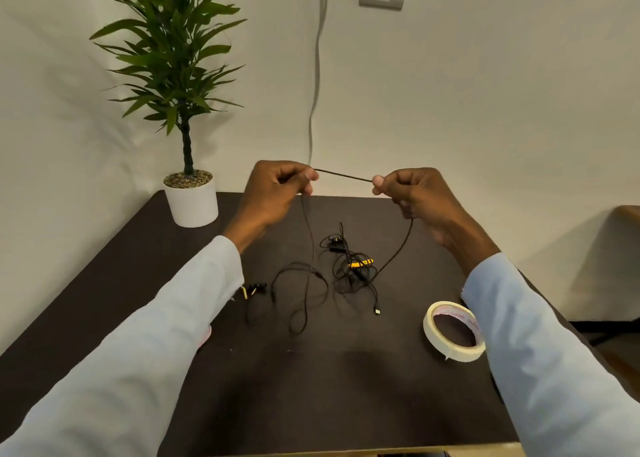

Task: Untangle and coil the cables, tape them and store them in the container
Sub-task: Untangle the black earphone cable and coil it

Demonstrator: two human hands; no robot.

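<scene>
A thin black cable (343,176) is stretched taut in the air between my left hand (277,189) and my right hand (412,193), both pinching it above the far part of the dark table (311,387). Each end of it hangs down to the tabletop. Below lies a tangle of black cables (349,266) with a yellow piece in it, and looser black loops (301,290) to its left. A USB plug (376,310) lies near the middle. A roll of cream masking tape (453,332) rests at the right. No container is in view.
A potted green plant in a white pot (191,200) stands at the table's back left corner. A grey cord (317,75) runs down the wall behind. Small black and yellow plugs (254,289) lie by my left sleeve. Another wooden surface (627,214) shows at the far right.
</scene>
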